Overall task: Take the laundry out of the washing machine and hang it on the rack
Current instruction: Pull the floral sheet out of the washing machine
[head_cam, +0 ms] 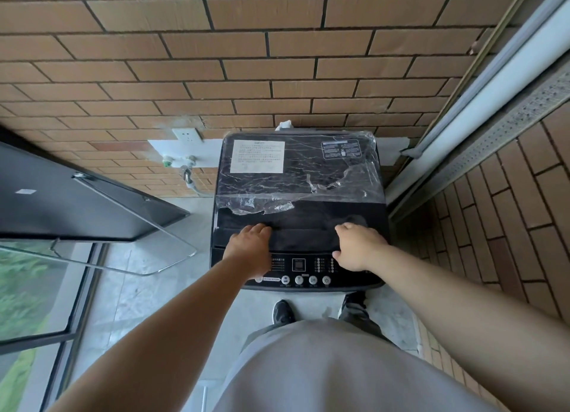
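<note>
At the washing machine's (pixel 381 226) near edge sits the control panel (pixel 298 271), and just beyond it both hands meet the front strip of the closed lid (pixel 296 192). The left hand (pixel 249 248) lies on it with fingers stretched out. The right hand (pixel 357 248) has bent fingers over the lip, thumb on the near side. That lip runs left to right, and the hinge side is probably by the far brick wall (pixel 277 72). The laundry is hidden beneath, so the lid must swing up and away.
</note>
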